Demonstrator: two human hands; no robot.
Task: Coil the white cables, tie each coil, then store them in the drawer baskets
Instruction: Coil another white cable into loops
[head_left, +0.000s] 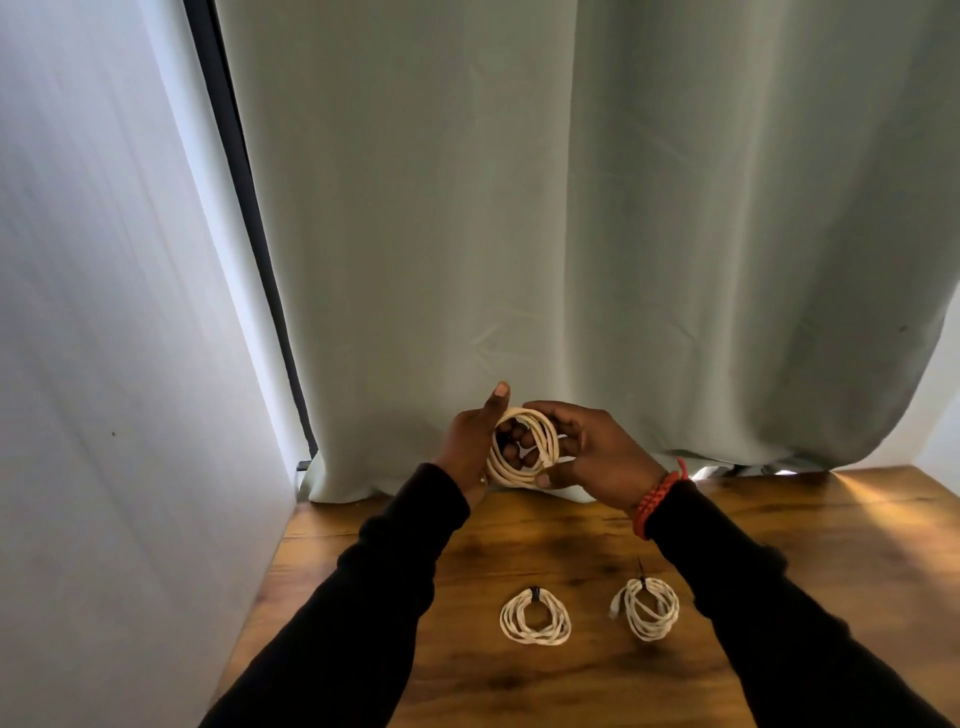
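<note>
Wood-grain table (810, 561) — round ropey coil (524, 449).

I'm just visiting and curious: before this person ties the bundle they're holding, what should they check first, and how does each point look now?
1. Held coil wound in neat loops: ok.
2. Left hand and right hand both gripping it: ok.
3. Tie on the held coil: cannot tell, none visible.
4. Left tied coil on the table, dark tie on: ok.
5. Right tied coil, dark tie on: ok.
6. Drawer baskets ready: cannot tell, not in view.
</note>
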